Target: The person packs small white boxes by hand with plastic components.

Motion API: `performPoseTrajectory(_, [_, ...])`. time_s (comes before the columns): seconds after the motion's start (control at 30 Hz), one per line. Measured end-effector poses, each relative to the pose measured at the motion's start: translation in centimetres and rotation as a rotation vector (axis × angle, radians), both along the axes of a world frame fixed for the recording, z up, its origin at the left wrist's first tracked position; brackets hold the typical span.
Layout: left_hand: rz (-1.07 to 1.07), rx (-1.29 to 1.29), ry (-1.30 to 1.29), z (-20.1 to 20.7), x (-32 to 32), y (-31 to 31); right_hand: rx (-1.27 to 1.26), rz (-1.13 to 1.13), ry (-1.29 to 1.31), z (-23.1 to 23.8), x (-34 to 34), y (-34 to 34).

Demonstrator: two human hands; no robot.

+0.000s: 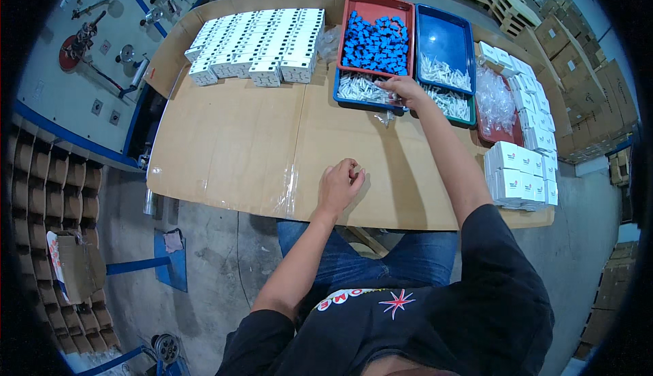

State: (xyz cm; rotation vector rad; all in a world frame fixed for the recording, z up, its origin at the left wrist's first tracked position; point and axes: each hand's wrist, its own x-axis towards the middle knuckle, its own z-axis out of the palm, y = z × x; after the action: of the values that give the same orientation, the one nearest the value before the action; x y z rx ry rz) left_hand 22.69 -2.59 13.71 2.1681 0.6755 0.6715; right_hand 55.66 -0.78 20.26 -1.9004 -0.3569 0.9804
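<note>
My right hand (406, 92) reaches over the near edge of a blue tray (368, 105) that holds small white plastic pieces (359, 86). Its thumb and fingers are closed together above those pieces; what they grip, if anything, cannot be made out. Lower down, my left hand (340, 187) rests near the middle of the cardboard-covered table (252, 151), fingers curled in. Anything inside those fingers is hidden. A red tray (410, 56) heaped with small blue-and-black parts (374, 41) stands just beyond my right hand. Beneath the blue tray's near edge hangs a bit of clear plastic (385, 118).
Small white boxes (262, 43) stand in rows at the back left. More white boxes (520, 175) are stacked along the right edge. Another blue tray (443, 30), a green tray (469, 119) and a red tray (500, 134) with clear plastic bags (495, 97) sit right of my hand.
</note>
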Motion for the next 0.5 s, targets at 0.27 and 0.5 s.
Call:
performPoseTrajectory(0.27, [-0.013,0.043,-0.005,-0.1,0.4,-0.1,-0.045,0.562,-0.243,0.9,5.7,2.8])
performPoseTrajectory(0.5, [-0.012,0.055,-0.016,-0.3,0.5,-0.1,-0.299,0.852,-1.009,2.7,6.7,4.5])
